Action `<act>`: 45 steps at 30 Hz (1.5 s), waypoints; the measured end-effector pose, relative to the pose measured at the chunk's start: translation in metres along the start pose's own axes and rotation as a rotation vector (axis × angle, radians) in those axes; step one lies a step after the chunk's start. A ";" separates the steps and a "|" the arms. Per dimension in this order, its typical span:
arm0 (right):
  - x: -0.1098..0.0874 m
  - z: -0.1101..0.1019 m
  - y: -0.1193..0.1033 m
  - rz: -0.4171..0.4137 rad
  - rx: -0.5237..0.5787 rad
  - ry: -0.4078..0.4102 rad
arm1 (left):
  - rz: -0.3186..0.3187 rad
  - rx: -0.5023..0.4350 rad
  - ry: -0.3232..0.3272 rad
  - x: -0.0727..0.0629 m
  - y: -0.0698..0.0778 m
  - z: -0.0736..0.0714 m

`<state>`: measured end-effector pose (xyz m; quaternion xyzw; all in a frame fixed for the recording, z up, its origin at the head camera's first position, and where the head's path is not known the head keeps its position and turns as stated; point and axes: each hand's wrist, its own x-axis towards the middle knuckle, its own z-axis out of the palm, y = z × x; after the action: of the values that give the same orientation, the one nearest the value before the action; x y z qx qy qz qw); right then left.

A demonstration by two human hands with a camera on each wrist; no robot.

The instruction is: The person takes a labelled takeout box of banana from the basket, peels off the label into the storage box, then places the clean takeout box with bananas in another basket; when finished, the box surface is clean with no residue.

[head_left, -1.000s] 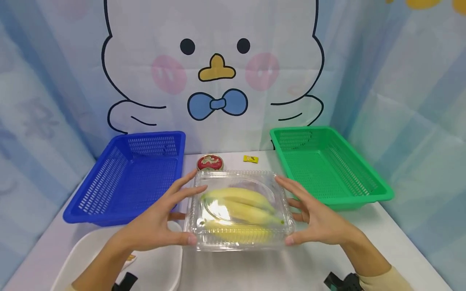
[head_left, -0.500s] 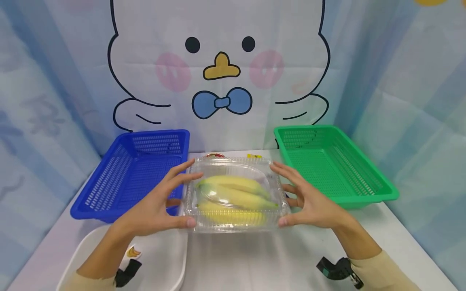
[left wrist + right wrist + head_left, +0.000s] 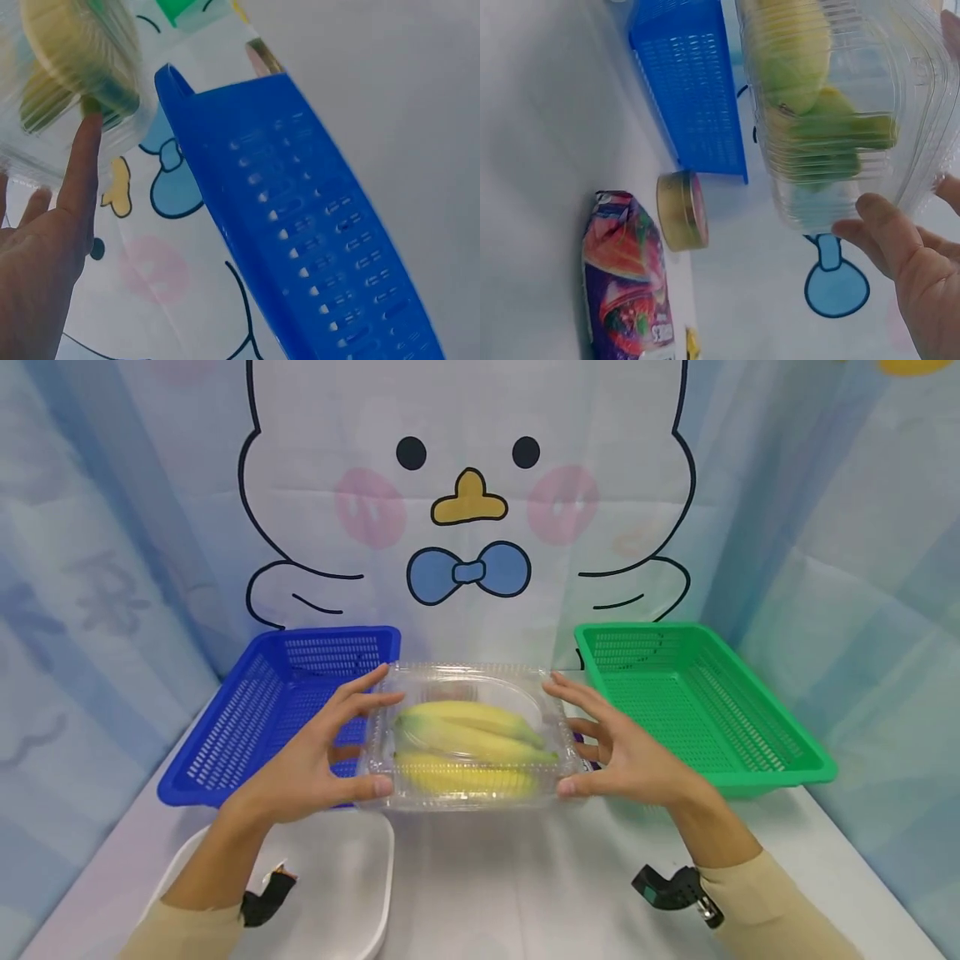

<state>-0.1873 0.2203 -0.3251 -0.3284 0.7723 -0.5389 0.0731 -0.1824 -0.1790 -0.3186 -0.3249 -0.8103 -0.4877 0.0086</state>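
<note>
A clear plastic clamshell box (image 3: pixel 468 800), lid down, is held above the table in the middle of the head view. Several yellow bananas (image 3: pixel 468 739) with greenish parts lie inside it. My left hand (image 3: pixel 322 760) grips the box's left side, thumb at the near edge and fingers spread along the side and lid edge. On the opposite side my right hand (image 3: pixel 630 756) grips it likewise. In the right wrist view, below the box, a purple printed bag (image 3: pixel 626 281) lies on the table beside a round gold tin (image 3: pixel 681 211).
A blue basket (image 3: pixel 210 752) stands to the left and a green basket (image 3: pixel 772 752) to the right. Near the left forearm is a white tray (image 3: pixel 345 877) with a small, partly hidden item. A yellow packet (image 3: pixel 693 345) lies past the bag. A patterned curtain (image 3: pixel 480 618) hangs behind.
Both hands have carried the box away from the body, higher in the head view. It now covers the red-topped tin and yellow packet there. The head view has shifted slightly.
</note>
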 end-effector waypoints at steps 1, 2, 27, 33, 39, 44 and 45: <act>0.003 0.001 -0.001 0.000 0.017 -0.004 | 0.004 0.004 0.007 0.000 0.000 -0.002; 0.006 0.001 -0.002 -0.003 0.029 -0.006 | 0.006 0.008 0.016 0.000 -0.001 -0.004; 0.082 0.030 -0.010 -0.026 0.035 0.027 | 0.026 0.018 0.187 -0.012 -0.007 -0.056; 0.110 0.047 -0.014 -0.026 0.070 0.024 | 0.001 0.017 0.199 -0.022 -0.009 -0.080; 0.138 0.069 -0.012 -0.022 0.152 0.017 | -0.079 0.138 0.237 -0.027 -0.018 -0.100; 0.158 0.087 -0.007 -0.002 0.170 0.007 | -0.131 0.164 0.253 -0.037 -0.027 -0.115; 0.161 0.090 -0.006 0.003 0.150 0.005 | -0.146 0.173 0.257 -0.039 -0.029 -0.117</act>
<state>-0.2673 0.0535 -0.3177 -0.3197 0.7302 -0.5961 0.0964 -0.2022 -0.3018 -0.2929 -0.1982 -0.8629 -0.4530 0.1046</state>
